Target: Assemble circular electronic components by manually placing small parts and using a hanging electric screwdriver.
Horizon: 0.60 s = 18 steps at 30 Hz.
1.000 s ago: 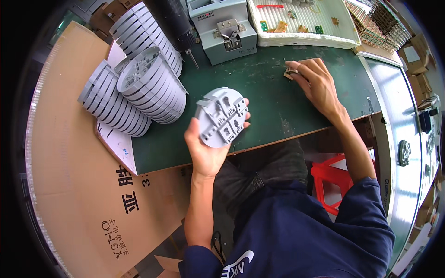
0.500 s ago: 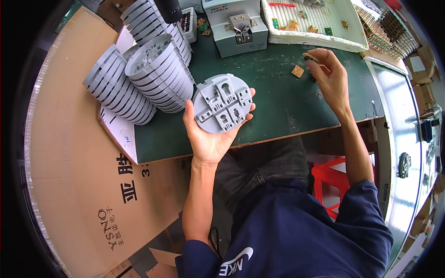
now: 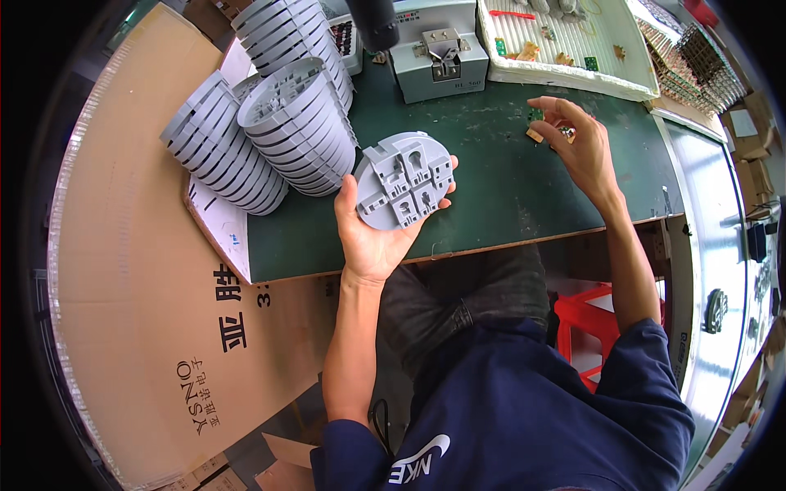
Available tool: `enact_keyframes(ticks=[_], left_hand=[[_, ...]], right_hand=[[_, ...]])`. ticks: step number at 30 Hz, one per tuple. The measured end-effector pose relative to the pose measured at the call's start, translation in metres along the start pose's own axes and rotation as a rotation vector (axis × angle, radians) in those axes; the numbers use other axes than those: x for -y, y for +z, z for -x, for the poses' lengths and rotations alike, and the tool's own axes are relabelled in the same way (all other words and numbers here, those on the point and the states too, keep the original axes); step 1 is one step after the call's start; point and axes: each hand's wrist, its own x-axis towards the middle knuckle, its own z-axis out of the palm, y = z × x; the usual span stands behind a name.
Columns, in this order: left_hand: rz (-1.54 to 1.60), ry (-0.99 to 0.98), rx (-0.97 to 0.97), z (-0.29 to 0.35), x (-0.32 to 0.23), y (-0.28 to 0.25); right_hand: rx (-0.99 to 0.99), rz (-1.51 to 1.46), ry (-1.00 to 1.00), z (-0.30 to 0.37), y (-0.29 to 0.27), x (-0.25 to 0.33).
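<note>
My left hand (image 3: pixel 372 243) is closed round a light grey round plastic base (image 3: pixel 408 182), thumb on its left edge and fingertips at its right. Moulded slots and compartments face up on it, and it tilts over the table's front edge. To the right, my right hand (image 3: pixel 583 143) hovers low over the table with thumb and index finger spread. A small green circuit board (image 3: pixel 536 115) shows between those two tips, apparently not gripped. Just below lies a small orange-tan board (image 3: pixel 534 137). More small boards (image 3: pixel 565 132) are partly hidden behind the right hand's fingers.
Tall stacks of grey round bases (image 3: pixel 299 131) stand at the left of the green table (image 3: pixel 483 188). A grey metal machine (image 3: pixel 442 65) stands at the back, beside a white foam tray (image 3: pixel 573 75) with small boards. A dark cylinder (image 3: pixel 372 23) hangs overhead. A red stool (image 3: pixel 585 315) is below.
My right hand's thumb and index finger have spread apart, and the green board near their tips now shows more fully. The grey base has tilted slightly in my left hand. The view has shifted a little.
</note>
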Motion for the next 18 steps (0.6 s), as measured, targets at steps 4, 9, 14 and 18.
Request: enact_keyframes(ticks=[4, 9, 14, 18], left_hand=[[-0.064, 0.012, -0.039, -0.004, 0.004, 0.004], [-0.132, 0.049, -0.084, 0.004, -0.006, 0.004], [-0.064, 0.116, -0.093, 0.082, -0.012, 0.002], [0.133, 0.098, -0.342, 0.206, 0.017, -0.031]], right_hand=[[0.039, -0.005, -0.015, 0.003, -0.002, -0.006], [-0.012, -0.084, -0.035, -0.005, 0.006, 0.0], [-0.165, 0.244, -0.33, -0.003, 0.025, -0.03], [-0.172, 0.255, -0.363, 0.002, 0.017, -0.05]])
